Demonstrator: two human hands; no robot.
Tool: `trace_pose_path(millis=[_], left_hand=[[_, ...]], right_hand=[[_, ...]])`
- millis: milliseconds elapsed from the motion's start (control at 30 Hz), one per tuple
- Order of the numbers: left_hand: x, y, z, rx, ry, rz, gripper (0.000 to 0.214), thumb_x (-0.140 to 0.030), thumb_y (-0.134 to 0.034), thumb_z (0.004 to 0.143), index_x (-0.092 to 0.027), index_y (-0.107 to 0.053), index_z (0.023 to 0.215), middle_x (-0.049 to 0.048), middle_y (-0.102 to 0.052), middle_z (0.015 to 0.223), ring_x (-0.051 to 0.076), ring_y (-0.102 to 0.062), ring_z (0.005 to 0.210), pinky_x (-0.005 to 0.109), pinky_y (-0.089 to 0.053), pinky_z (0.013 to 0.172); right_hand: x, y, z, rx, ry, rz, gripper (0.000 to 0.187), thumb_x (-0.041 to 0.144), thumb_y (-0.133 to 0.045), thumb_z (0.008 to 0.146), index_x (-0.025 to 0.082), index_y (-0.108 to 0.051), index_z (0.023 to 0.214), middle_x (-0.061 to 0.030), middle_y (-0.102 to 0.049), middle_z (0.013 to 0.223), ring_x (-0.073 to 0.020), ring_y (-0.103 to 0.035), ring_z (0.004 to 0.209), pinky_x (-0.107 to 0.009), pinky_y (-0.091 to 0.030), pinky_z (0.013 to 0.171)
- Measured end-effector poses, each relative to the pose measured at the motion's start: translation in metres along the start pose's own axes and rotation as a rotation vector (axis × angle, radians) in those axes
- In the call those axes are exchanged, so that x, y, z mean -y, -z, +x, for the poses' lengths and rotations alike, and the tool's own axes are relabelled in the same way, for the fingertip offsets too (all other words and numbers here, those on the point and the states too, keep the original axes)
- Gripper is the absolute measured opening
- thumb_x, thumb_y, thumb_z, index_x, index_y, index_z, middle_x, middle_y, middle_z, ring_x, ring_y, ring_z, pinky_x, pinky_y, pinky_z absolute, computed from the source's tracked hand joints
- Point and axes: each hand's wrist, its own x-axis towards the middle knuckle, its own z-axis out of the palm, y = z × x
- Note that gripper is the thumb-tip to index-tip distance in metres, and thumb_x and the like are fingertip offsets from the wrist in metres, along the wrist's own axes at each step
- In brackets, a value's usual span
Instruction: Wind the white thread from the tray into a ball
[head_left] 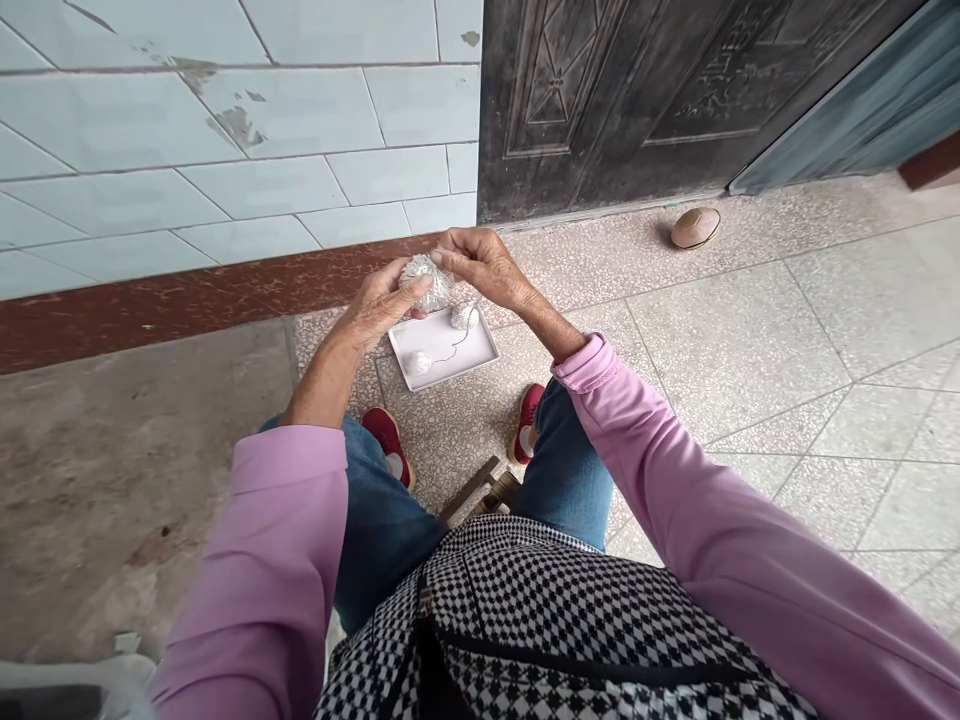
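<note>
My left hand (379, 303) is closed around a shiny whitish ball (426, 275) of fine, pleated-looking strands, its thumb lying across the front. My right hand (484, 263) is at the ball's upper right edge, thumb and forefinger pinched together; whatever is between them is too small to make out. Just below, a shallow white tray (469, 357) rests on the floor. In its lower left lies a small white ball (418, 362), and at the upper right sits a whitish wound ball (465, 316). A thin dark cord (448, 357) runs between these two.
A tiled wall (285, 110) and a dark panelled door (600, 100) stand ahead. Near the door lies a brownish rounded object (696, 228) on the speckled floor. Red shoes (388, 445) flank the tray, with part of a wooden stool (476, 490) between the legs.
</note>
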Motion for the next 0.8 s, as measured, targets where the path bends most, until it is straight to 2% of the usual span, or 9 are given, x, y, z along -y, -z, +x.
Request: trace_pose_path(millis=[100, 233, 333, 467, 533, 633, 700, 800], left_hand=[[-0.005, -0.004, -0.005, 0.074, 0.006, 0.014, 0.105, -0.104, -0.112, 0.075, -0.022, -0.089, 0.136, 0.0128, -0.087, 0.132, 0.038, -0.073, 0.125, 0.049, -0.067, 0.093], [-0.010, -0.007, -0.010, 0.155, 0.012, 0.001, 0.100, -0.101, -0.114, 0.075, -0.020, -0.090, 0.130, 0.0151, -0.088, 0.131, 0.037, -0.076, 0.119, 0.049, -0.068, 0.091], [-0.012, -0.007, -0.013, 0.193, 0.035, -0.043, 0.100, -0.097, -0.116, 0.075, -0.019, -0.089, 0.132, 0.0168, -0.090, 0.132, 0.038, -0.082, 0.113, 0.052, -0.071, 0.091], [-0.013, -0.007, -0.013, 0.233, 0.070, -0.094, 0.099, -0.091, -0.118, 0.071, -0.020, -0.089, 0.134, 0.0166, -0.089, 0.121, 0.038, -0.084, 0.106, 0.056, -0.075, 0.090], [-0.012, -0.007, -0.013, 0.202, 0.060, -0.108, 0.090, -0.084, -0.117, 0.073, -0.022, -0.090, 0.131, 0.0159, -0.089, 0.118, 0.037, -0.082, 0.106, 0.056, -0.075, 0.088], [-0.013, -0.007, -0.012, 0.062, 0.030, -0.147, 0.073, -0.066, -0.116, 0.072, -0.023, -0.088, 0.124, 0.0146, -0.086, 0.115, 0.039, -0.080, 0.111, 0.052, -0.072, 0.084], [-0.013, -0.006, -0.011, -0.009, 0.034, -0.167, 0.069, -0.057, -0.114, 0.069, -0.024, -0.084, 0.121, 0.0132, -0.084, 0.113, 0.041, -0.079, 0.117, 0.054, -0.070, 0.087], [-0.015, -0.002, -0.010, -0.032, 0.007, -0.212, 0.069, -0.051, -0.112, 0.068, -0.025, -0.079, 0.123, 0.0131, -0.084, 0.120, 0.045, -0.078, 0.129, 0.059, -0.070, 0.096]], right_hand=[[0.005, 0.003, 0.000, -0.043, -0.007, -0.006, 0.061, 0.039, -0.087, 0.131, 0.026, -0.052, 0.083, 0.0011, -0.048, 0.080, -0.0196, -0.044, 0.084, -0.032, -0.046, 0.079], [0.006, 0.005, 0.004, -0.073, -0.049, 0.061, 0.063, 0.050, -0.088, 0.131, 0.027, -0.053, 0.085, 0.0028, -0.046, 0.077, -0.0187, -0.040, 0.078, -0.033, -0.043, 0.073], [0.002, 0.005, 0.008, -0.037, -0.091, 0.084, 0.063, 0.053, -0.088, 0.133, 0.026, -0.056, 0.086, 0.0030, -0.048, 0.076, -0.0179, -0.040, 0.077, -0.033, -0.040, 0.072], [0.000, 0.000, 0.011, 0.035, -0.073, 0.137, 0.068, 0.056, -0.089, 0.134, 0.022, -0.057, 0.085, 0.0041, -0.048, 0.077, -0.0152, -0.039, 0.077, -0.027, -0.039, 0.071], [0.000, -0.004, 0.012, 0.035, -0.118, 0.189, 0.070, 0.058, -0.092, 0.133, 0.022, -0.055, 0.086, 0.0057, -0.046, 0.075, -0.0139, -0.036, 0.073, -0.025, -0.035, 0.066], [-0.003, -0.010, 0.012, 0.012, -0.206, 0.291, 0.063, 0.044, -0.083, 0.140, 0.024, -0.051, 0.089, 0.0087, -0.040, 0.072, -0.0129, -0.029, 0.067, -0.025, -0.030, 0.060], [-0.007, -0.015, 0.013, -0.009, -0.236, 0.351, 0.059, 0.032, -0.073, 0.144, 0.025, -0.049, 0.091, 0.0103, -0.036, 0.070, -0.0129, -0.026, 0.066, -0.025, -0.030, 0.060], [-0.014, -0.025, 0.014, -0.039, -0.283, 0.381, 0.055, 0.025, -0.065, 0.148, 0.024, -0.052, 0.094, 0.0124, -0.036, 0.067, -0.0123, -0.026, 0.066, -0.024, -0.030, 0.061]])
